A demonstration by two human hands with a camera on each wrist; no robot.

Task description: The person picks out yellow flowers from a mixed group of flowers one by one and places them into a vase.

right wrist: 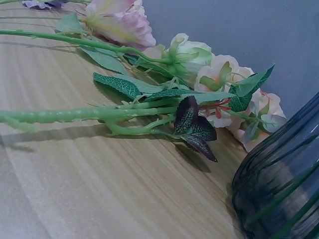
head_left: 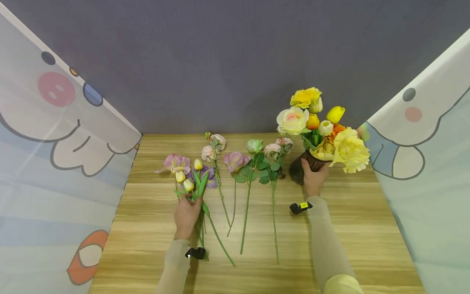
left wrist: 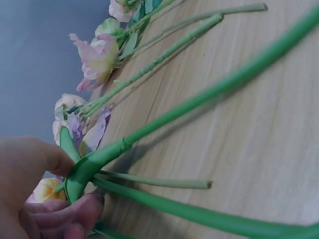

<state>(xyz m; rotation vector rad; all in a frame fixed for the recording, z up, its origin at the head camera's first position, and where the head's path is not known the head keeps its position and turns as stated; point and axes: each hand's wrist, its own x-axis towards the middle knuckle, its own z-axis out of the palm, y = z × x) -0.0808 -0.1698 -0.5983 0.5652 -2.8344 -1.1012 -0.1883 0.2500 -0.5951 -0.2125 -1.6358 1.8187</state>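
Note:
In the head view my left hand (head_left: 187, 216) pinches the green stems of some pale yellow tulips (head_left: 188, 185) at the left of the table. The left wrist view shows thumb and fingers around a leafy green stem (left wrist: 99, 158), with stems trailing away over the wood. My right hand (head_left: 314, 180) grips a dark, ribbed glass vase (head_left: 298, 168) at the right. It is tilted and filled with yellow, white and orange flowers (head_left: 325, 128). Stems show through the glass vase (right wrist: 279, 184) in the right wrist view; the right hand is hidden there.
Between the hands lie a green rose (head_left: 254, 145), a lilac flower (head_left: 236, 161) and pale pink roses (head_left: 272, 150) on long stems. More pink roses (head_left: 208, 153) and a mauve flower (head_left: 176, 163) lie further left. A grey wall (head_left: 220, 73) stands behind the wooden table (head_left: 147, 253).

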